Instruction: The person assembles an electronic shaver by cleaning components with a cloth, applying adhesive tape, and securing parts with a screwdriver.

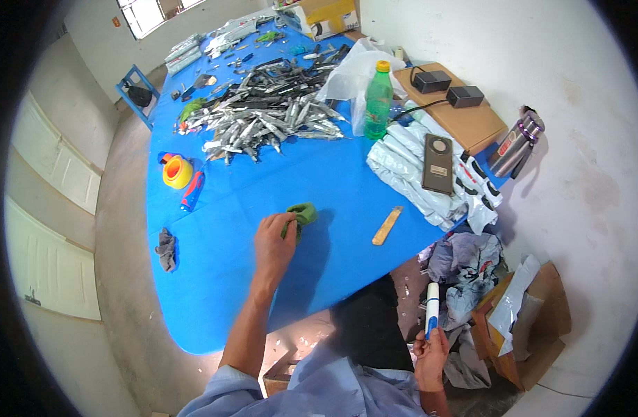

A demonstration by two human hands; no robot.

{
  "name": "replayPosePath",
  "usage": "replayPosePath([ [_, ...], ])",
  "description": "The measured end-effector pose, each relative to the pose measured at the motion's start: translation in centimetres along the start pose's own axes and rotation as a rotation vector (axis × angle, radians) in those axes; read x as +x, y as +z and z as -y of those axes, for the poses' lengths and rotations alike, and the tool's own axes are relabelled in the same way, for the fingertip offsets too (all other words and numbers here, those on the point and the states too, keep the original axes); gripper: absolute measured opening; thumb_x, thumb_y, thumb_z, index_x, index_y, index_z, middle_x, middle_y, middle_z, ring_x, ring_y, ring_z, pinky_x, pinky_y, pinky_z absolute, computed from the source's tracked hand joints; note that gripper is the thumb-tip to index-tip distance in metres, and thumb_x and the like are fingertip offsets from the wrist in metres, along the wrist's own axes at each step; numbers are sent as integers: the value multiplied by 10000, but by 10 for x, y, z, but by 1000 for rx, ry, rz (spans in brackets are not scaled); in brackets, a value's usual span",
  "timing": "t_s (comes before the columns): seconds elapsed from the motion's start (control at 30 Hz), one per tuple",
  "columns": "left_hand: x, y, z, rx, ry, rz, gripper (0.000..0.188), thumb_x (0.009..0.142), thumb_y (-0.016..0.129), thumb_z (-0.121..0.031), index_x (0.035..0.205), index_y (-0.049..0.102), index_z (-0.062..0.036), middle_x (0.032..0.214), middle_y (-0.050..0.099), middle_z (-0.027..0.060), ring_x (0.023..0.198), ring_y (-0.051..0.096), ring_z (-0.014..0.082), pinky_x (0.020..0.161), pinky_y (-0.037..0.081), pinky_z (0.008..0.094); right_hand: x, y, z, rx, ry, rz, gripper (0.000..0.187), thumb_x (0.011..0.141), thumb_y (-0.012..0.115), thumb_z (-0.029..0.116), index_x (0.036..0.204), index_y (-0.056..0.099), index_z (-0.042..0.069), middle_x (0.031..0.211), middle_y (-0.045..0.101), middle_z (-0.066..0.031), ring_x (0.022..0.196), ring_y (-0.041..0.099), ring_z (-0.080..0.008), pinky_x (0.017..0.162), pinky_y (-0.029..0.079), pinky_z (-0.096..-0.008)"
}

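Above the near part of the blue table [228,278], my left hand [274,244] is closed on a green cloth [303,213], which sticks out past the fingertips. My right hand [431,353] is off the table's edge at the lower right, with its fingers closed around a slim white tube with a blue end [432,306]. The tube points upward, and I cannot make out its exact kind. A yellowish flat strip, perhaps a blade or scraper [387,226], lies on the table between the two hands. To the left rests a crumpled grey cloth [166,250].
A big heap of silver and black tubes [270,115] covers the table's middle. A tape roll [177,172] sits at left. At right are a green bottle [378,101], plastic bags [409,170], a dark device [438,163] and a flask [517,142]. An open carton [555,313] stands below.
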State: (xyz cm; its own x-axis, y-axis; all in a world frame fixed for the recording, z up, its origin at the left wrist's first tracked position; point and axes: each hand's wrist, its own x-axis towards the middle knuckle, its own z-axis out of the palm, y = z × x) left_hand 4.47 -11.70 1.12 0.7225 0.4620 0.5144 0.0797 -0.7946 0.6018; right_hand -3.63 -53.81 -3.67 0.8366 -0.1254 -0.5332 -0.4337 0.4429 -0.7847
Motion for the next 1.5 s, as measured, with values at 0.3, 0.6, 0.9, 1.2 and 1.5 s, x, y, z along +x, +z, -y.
replayPosePath([
  [0.3,-6,-42,30,-116,-93,-200,88,938,718,-44,1020,729,-16,981,735,182,885,702,362,790,549,438,-4,18,-8,-48,14,-10,257,1093,573,265,1214,586,38,819,675,-62,609,590,-126,512,420,-244],
  [0.6,15,4,47,-124,150,-117,108,905,731,-22,1012,722,-35,994,743,155,907,696,358,787,560,450,-23,71,-28,-524,-464,337,443,1116,485,289,1404,523,-45,904,658,-53,696,601,-91,578,457,-235],
  [0.9,17,2,46,-232,133,-113,98,899,743,-18,996,727,-26,972,740,153,884,705,346,760,556,421,-2,187,-18,-636,-668,463,421,1084,477,157,1444,509,-60,924,658,-70,738,612,-120,653,511,-275],
  [1.2,22,1,53,-282,6,-55,123,890,750,-36,1009,721,-28,961,740,152,889,707,343,750,555,423,39,268,-44,-813,-824,417,424,1055,495,144,1426,529,-59,853,672,-78,689,633,-141,628,531,-311],
  [1.5,24,-2,47,-281,28,-28,143,866,759,-27,1002,718,-43,968,739,140,870,698,350,745,563,440,38,265,-44,-805,-824,376,440,1053,489,138,1433,513,-82,849,679,-103,678,648,-156,611,540,-309],
])
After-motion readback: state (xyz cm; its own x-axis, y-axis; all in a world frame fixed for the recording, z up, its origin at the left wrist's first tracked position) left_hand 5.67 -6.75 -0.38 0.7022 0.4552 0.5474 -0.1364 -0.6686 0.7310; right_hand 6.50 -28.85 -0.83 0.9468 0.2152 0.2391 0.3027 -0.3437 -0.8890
